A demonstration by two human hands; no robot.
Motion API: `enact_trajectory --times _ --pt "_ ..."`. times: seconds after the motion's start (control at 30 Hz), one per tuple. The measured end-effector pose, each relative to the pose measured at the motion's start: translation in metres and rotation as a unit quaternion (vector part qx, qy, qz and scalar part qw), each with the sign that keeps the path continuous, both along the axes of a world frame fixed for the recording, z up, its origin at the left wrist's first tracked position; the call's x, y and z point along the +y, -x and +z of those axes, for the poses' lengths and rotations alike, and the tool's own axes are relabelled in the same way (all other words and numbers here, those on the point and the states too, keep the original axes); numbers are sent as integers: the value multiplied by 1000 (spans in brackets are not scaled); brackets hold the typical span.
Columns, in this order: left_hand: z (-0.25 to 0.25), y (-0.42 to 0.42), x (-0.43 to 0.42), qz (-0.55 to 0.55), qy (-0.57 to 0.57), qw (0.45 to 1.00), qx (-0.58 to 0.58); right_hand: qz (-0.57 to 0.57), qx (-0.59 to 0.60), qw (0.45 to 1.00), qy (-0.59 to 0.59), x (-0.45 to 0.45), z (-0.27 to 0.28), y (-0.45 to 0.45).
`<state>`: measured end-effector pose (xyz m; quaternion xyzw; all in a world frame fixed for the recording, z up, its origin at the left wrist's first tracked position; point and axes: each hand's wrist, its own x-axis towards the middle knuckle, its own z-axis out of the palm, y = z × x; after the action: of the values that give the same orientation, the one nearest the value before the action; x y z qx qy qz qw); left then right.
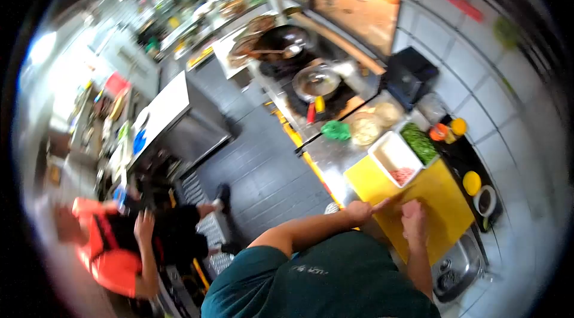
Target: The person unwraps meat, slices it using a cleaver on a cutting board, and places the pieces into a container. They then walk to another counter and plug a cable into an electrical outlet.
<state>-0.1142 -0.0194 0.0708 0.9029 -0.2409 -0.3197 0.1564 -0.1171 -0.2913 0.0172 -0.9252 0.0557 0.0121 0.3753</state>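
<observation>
My left hand [359, 213] is at the left edge of a yellow cutting board [448, 198], with a finger stretched out over it. A dark streak lies beyond that fingertip; blur hides whether it is a shadow or an object. Above the board my right hand [414, 220] is closed like a fist, and what it holds, if anything, does not show. Just past the hands stands a white tray [387, 149] with pink chopped food [402, 175] at its near end. Beside that tray is a container of chopped greens [420, 143].
A pan with a red handle [317, 83] and a dark wok [286, 43] sit on the stove. Bowls of pale food [366, 129] and a green bag [336, 130] stand nearby. A sink [457, 270] is at right. On the left is a person in an orange top [113, 267].
</observation>
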Motion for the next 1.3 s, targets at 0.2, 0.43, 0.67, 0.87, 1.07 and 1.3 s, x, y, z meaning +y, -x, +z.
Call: enact_trajectory --times 0.2,0.43,0.67,0.87,1.07,1.3 --pt "-17 10 -4 30 16 999 -32 88 -46 990 104 -1 0 -2" --pt "-13 21 -11 39 -29 997 -59 103 -185 973 94 -16 -5 -8" --pt "-30 26 -25 44 -21 998 40 253 -405 844 244 -26 2 -6" --pt "-21 20 -11 23 -28 999 -10 272 -262 892 249 -28 -2 -13" --pt "10 12 -6 20 37 992 -118 156 -243 953 90 -7 5 -34" --pt "37 9 -25 -45 29 994 -94 149 -223 955 129 -16 -13 -28"
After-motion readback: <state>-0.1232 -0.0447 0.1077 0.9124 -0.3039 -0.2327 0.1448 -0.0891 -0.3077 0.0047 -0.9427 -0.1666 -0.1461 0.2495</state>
